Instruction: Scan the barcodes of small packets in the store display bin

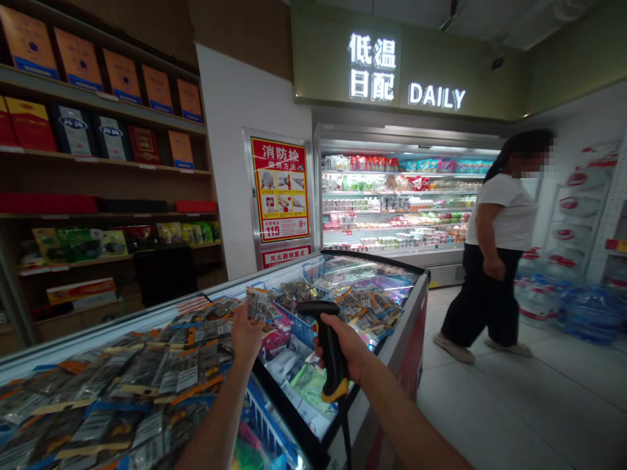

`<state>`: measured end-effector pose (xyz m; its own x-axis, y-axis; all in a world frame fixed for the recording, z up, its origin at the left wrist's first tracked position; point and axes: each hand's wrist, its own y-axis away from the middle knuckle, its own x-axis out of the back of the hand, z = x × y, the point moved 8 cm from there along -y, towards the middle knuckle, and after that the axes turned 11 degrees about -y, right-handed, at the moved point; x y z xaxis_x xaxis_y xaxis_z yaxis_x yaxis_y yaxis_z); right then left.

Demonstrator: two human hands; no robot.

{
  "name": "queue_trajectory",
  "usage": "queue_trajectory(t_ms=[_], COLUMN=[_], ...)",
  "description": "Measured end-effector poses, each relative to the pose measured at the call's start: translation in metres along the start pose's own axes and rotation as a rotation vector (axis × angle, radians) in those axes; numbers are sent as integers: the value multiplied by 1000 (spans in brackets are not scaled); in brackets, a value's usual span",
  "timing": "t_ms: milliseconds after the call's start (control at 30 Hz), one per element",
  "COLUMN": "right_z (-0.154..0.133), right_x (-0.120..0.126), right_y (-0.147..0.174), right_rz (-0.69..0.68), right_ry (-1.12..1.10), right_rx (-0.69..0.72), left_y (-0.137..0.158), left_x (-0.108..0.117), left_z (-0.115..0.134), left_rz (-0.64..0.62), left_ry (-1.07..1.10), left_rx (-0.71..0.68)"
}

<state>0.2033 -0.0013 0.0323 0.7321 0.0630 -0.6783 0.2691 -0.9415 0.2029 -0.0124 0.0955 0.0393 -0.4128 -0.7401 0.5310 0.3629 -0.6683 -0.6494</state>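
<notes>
My right hand [347,349] is wrapped round the handle of a black and yellow barcode scanner [334,352], whose cable hangs down below it. Its head points left, toward my left hand [245,334]. That hand pinches a small clear packet [257,304] with a pale printed label, held up above the freezer. Many similar packets [142,365] with orange and blue edges lie heaped on the glass to the left. Another heap of packets [367,310] lies on the right side of the glass, beyond the scanner.
A chest freezer [416,320] with frozen bags and blue baskets runs ahead of me. Shelves of boxes [78,59] line the left wall. At the back stands a lit refrigerated display [392,202]. A person [504,228] walks on the right, near large water bottles [588,313].
</notes>
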Motion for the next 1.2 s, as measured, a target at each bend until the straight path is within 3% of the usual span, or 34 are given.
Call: queue_trajectory(t_ms=[300, 500, 733, 867, 1000, 1200], right_z=[7, 14, 9, -11, -36, -63], right_x=[-7, -9, -8, 15, 44, 80], right_y=[-5, -6, -7, -6, -3, 0], right_rz=[-18, -36, 3, 95, 170, 228], right_ry=[15, -18, -4, 5, -9, -44], right_rx=[0, -22, 17, 97, 173, 250], left_y=[9, 10, 13, 14, 19, 42], left_x=[-24, -23, -28, -30, -40, -104], left_z=[5, 8, 11, 14, 34, 87], left_rz=[-104, -90, -172, -234, -274, -420], left_ry=[223, 220, 219, 166, 183, 305], left_rx=[-2, -52, -35, -11, -30, 0])
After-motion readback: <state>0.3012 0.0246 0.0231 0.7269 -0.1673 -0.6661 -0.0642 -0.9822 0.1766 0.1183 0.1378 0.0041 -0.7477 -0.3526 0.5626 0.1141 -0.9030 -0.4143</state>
